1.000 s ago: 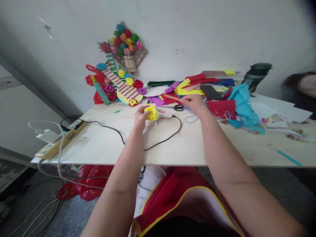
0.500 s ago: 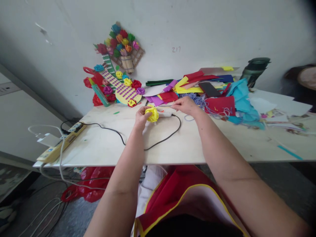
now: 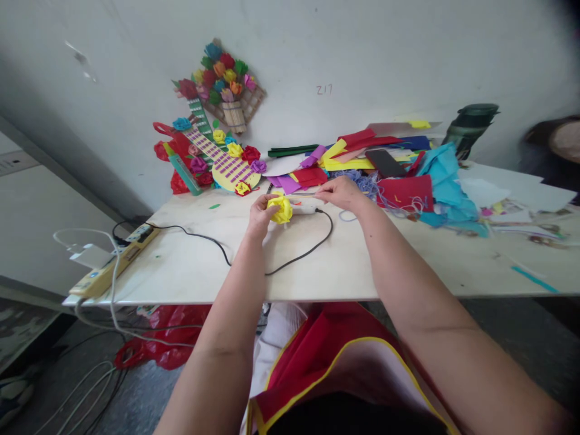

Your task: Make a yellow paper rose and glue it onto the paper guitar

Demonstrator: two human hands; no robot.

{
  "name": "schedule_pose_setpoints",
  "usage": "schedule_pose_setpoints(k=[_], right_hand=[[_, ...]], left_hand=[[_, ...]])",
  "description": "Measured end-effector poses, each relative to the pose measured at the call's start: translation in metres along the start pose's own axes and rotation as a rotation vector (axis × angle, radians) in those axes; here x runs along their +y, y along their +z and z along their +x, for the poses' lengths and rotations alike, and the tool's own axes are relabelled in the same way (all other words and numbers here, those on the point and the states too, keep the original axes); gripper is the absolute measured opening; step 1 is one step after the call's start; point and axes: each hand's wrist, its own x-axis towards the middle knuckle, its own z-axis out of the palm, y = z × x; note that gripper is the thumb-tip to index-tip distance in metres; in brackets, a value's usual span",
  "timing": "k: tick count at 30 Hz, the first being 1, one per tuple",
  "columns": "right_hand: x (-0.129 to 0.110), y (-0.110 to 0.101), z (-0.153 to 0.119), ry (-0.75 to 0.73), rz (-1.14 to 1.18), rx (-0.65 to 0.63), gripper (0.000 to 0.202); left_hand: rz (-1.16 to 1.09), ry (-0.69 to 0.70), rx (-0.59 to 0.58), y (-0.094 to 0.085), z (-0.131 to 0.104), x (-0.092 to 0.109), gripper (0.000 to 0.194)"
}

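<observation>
Yellow flower (image 3: 281,209): held in the left hand (image 3: 261,212), above the table (image 3: 312,284); all places below are given from it.
Left fingers: closed narrowly on the petals at the flower's near left side; the tips behind are hidden.
Right fingers: pinched together at the tips, to the right of the flower, on what appears to be a thin stick (image 3: 304,194) directed toward it; whether stick and flower touch cannot be told.
Grip advised: the petals are best held lightly, so that no fold is crushed, and the stick is best steadied close to its free end.
White glue gun (image 3: 304,209): seen just to the right of the flower and partly covered by it; the front end may be hot, so fingers are best placed clear of it.
Black cord (image 3: 329,225): looped to the right of and nearer than the flower; snagging by a wrist is to be avoided.
Purple yarn (image 3: 360,183): heaped beyond and to the right of the flower.
Guitar-shaped card (image 3: 226,164): stood beyond and to the left of the flower, trimmed with blossoms.
</observation>
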Motion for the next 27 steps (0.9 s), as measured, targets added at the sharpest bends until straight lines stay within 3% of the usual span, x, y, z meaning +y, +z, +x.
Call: schedule_pose_setpoints(k=[6, 12, 27], right_hand=[[-0.006, 0.000, -0.001, 0.006, -0.021, -0.011, 0.023], [-0.009, 0.002, 0.000, -0.004, -0.045, -0.032, 0.023], [-0.005, 0.018, 0.004, -0.039, -0.042, -0.014, 0.019]], left_hand=[[0.009, 0.005, -0.022, 0.001, 0.001, -0.001, 0.038], [0.028, -0.016, -0.115, 0.003, -0.001, -0.001, 0.037], [0.035, -0.056, -0.141, 0.006, -0.003, -0.001, 0.037]])
